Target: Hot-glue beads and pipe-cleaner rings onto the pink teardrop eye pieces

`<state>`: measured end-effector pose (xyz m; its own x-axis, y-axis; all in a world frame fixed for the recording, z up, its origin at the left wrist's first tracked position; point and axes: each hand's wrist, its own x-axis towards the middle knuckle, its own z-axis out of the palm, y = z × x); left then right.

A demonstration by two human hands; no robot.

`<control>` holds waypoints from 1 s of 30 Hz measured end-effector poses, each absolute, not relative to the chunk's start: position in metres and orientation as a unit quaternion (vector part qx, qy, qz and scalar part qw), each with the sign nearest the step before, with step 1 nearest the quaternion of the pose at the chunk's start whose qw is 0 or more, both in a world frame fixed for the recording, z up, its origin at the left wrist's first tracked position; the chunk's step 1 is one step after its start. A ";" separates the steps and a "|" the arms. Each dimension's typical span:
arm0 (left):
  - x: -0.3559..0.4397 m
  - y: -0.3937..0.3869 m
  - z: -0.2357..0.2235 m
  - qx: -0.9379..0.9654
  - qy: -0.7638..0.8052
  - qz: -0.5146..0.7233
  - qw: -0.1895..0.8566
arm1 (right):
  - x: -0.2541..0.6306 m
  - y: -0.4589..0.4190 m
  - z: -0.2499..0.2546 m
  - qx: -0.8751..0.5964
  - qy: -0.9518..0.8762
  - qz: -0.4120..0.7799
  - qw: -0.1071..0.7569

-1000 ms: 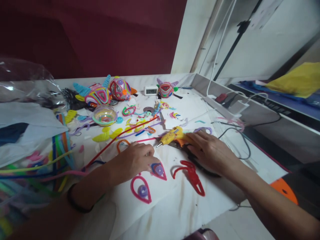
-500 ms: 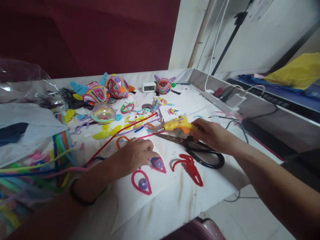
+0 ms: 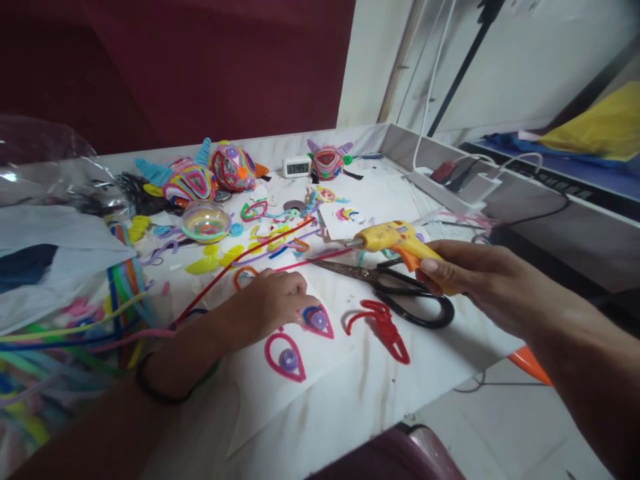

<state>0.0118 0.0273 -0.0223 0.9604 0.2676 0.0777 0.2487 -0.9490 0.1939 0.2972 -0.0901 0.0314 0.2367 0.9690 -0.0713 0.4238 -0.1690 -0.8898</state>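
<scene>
My right hand [image 3: 455,267] grips a yellow glue gun [image 3: 390,237] by its handle, thumb near the orange trigger, nozzle pointing left above the table. My left hand [image 3: 273,300] rests on a white paper sheet [image 3: 255,407], its fingers closed at the edge of a pink pipe-cleaner teardrop [image 3: 327,323] that has a blue strip and a purple bead inside; the fingertips are partly hidden. Below lies a second pink teardrop [image 3: 285,360] with a purple bead. Black-handled scissors [image 3: 370,275] lie under the glue gun. Nearer me is a bent red pipe-cleaner piece [image 3: 385,333].
Loose pipe cleaners [image 3: 120,327] crowd the left. Behind stand a clear bowl [image 3: 206,223], several decorated pipe-cleaner figures [image 3: 327,162] and a small digital clock [image 3: 297,167]. A power strip [image 3: 455,200] with cables runs along the right edge.
My right hand has lifted the glue gun off the table and brought it right and towards me, its grip now around the handle. My left hand stays nearly in place.
</scene>
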 end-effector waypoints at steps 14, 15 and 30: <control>0.021 0.020 -0.023 0.964 0.114 0.104 0.216 | 0.293 -0.108 0.031 -0.671 -0.506 0.413 0.351; 0.022 0.019 -0.023 0.960 0.119 0.096 0.233 | 0.293 -0.109 0.031 -0.676 -0.510 0.400 0.351; 0.024 0.018 -0.022 0.941 0.148 0.074 0.295 | 0.296 -0.114 0.019 -0.668 -0.516 0.434 0.315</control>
